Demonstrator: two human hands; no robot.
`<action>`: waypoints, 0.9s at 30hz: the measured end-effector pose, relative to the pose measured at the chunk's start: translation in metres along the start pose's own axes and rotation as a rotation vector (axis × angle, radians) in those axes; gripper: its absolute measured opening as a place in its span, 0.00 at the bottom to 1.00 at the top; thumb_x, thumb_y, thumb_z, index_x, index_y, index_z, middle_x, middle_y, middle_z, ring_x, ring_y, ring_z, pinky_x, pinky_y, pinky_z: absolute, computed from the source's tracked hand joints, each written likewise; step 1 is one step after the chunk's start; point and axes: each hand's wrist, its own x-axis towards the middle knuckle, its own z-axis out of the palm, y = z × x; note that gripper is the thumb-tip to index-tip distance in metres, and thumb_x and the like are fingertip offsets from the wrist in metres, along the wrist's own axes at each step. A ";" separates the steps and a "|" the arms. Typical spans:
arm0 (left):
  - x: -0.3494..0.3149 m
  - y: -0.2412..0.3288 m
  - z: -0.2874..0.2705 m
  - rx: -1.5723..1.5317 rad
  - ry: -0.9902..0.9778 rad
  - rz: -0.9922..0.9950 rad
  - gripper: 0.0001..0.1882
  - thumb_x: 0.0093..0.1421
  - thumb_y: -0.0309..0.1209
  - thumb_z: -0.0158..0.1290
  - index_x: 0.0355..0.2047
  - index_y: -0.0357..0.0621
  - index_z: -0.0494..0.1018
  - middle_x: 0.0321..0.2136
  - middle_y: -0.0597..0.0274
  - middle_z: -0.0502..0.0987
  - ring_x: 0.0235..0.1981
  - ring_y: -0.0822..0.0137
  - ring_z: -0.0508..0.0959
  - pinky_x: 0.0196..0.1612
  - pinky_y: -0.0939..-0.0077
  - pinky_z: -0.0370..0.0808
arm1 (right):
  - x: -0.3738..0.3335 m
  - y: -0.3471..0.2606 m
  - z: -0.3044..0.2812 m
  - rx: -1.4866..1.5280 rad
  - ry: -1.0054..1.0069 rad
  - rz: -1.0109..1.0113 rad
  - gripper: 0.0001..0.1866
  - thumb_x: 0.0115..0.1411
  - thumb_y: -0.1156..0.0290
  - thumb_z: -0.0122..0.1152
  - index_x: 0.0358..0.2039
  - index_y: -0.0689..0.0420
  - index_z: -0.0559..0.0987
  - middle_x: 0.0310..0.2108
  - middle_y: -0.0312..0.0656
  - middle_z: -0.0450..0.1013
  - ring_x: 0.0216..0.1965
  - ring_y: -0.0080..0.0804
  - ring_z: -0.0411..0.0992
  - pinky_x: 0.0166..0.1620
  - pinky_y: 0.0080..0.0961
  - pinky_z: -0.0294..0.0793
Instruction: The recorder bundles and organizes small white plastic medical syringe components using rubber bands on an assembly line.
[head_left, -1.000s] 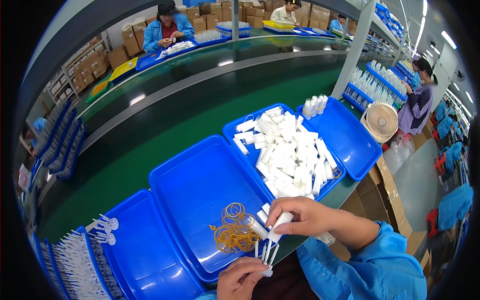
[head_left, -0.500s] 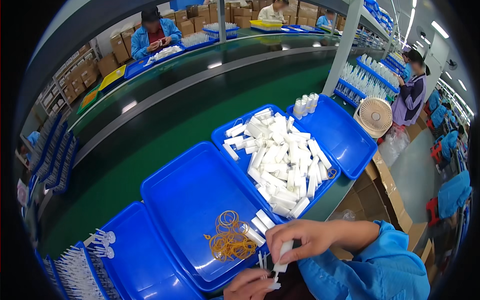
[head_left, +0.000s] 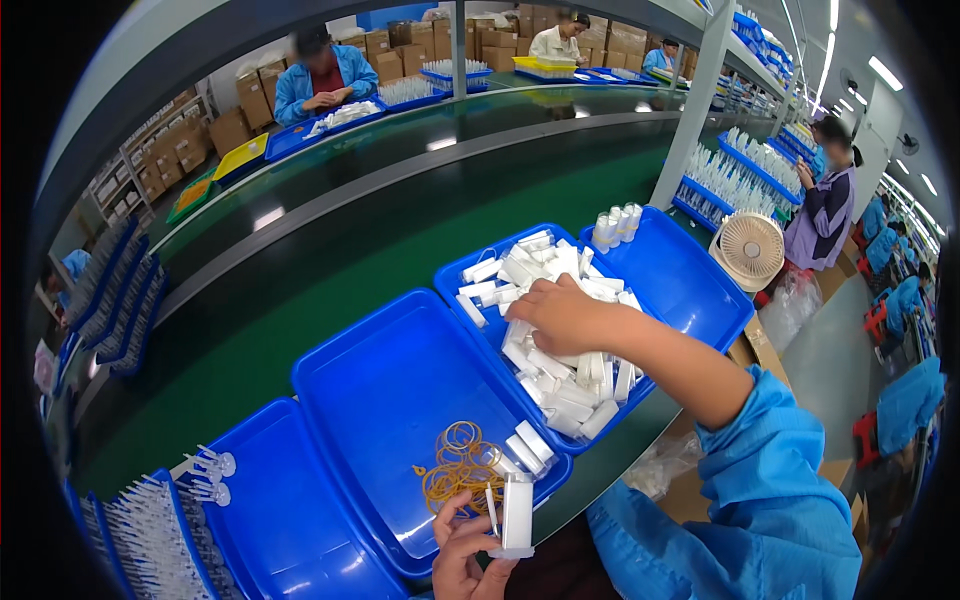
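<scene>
Best lane is the far-left stretch of the middle blue tray (head_left: 385,395) — loads of bare floor, though its near-right part is blocked by tangled rubber bands (head_left: 460,475) and two white blocks (head_left: 527,448), with the left hand (head_left: 470,550) holding a white packet (head_left: 517,515) at the rim. Left tray (head_left: 285,500) is roomy too, just clear-footed stalks (head_left: 212,475) at its far-left edge. The white heap (head_left: 575,400) plus the right hand (head_left: 565,315) and forearm jam the next one. Far-right tray (head_left: 685,275) has space — mind the white bottles (head_left: 617,227) and fan (head_left: 750,248).
</scene>
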 end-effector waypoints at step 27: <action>0.009 0.016 0.001 0.040 0.059 0.006 0.04 0.51 0.26 0.54 0.28 0.42 0.75 0.27 0.59 0.75 0.40 0.56 0.68 0.49 0.62 0.59 | -0.064 -0.069 0.002 0.410 0.404 -0.709 0.15 0.47 0.70 0.62 0.39 0.49 0.78 0.36 0.30 0.72 0.41 0.26 0.69 0.40 0.31 0.55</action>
